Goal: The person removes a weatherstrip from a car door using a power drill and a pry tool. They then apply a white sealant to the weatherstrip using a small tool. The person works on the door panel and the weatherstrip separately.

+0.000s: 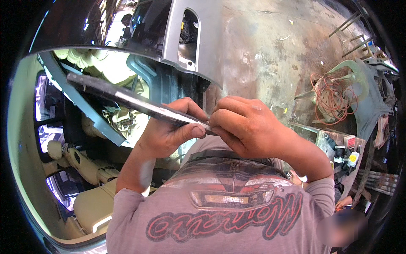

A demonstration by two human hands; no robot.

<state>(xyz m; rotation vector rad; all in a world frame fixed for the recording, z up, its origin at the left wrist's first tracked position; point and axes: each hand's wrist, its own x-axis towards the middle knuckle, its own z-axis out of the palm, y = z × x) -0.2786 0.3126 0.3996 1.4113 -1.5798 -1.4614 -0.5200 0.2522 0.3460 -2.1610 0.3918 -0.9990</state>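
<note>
A long dark trim strip (113, 94) with a white band along one edge slants from upper left to the middle of the view. My left hand (169, 131) is closed around it near its right end, thumb below and fingers above. At that end, my right hand (245, 122) has its fingers pinched together against the strip's tip. Whether those fingertips also hold something small is hidden. Behind the strip is the opening of a car body, with a light blue curved edge piece (80, 103) inside.
A silver body panel (172, 42) with an oblong hole stands ahead. Beige seats (95, 203) lie left inside the car. An orange coiled hose (336, 99) hangs on a greenish frame at right, above a bench with small items (334, 148). Another person's blurred head (343, 226) shows lower right.
</note>
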